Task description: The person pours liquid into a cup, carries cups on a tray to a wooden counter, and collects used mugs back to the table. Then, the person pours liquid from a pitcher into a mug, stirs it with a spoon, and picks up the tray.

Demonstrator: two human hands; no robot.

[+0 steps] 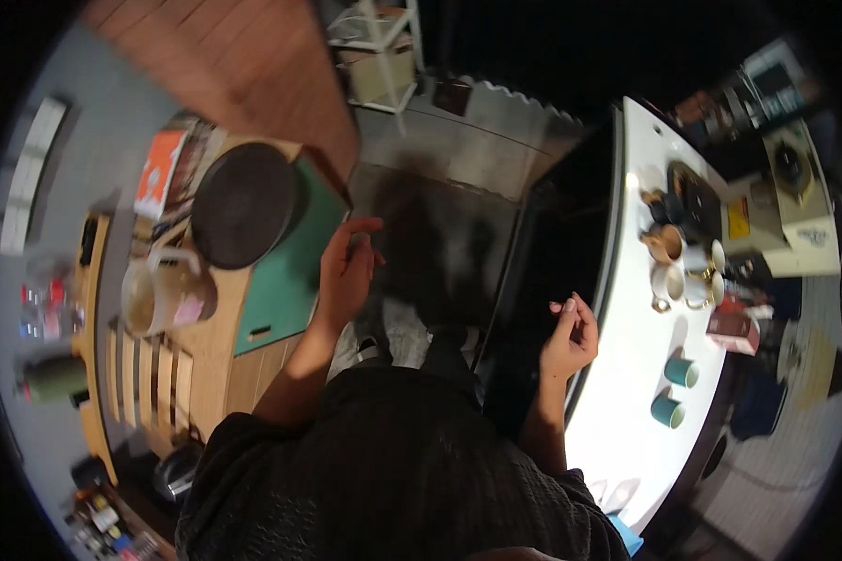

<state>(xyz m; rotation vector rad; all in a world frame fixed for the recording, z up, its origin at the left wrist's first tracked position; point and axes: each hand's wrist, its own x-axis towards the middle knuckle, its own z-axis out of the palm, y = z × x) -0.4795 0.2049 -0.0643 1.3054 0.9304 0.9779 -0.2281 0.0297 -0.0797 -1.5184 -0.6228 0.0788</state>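
Observation:
My left hand (348,273) hangs in the air beside the wooden counter (237,323), close to its green panel (285,294). Its fingers are loosely bent and apart, with nothing visible in them. Over the dark front of the white-topped counter (617,393), my right hand (571,341) is raised, palm turned inward. Those fingers are slightly curled and I see no object in them. Two green cups (675,393) lie or stand on the white top to the right of that hand. Farther along it are several white cups (669,282) and a brown cup (664,244).
A dark round tray (245,206) and a translucent pitcher (168,292) sit on the wooden counter, near a slatted wooden rack (150,379). At the far end stands a white shelf rack (379,56). A beige machine (800,201) is beyond the white counter.

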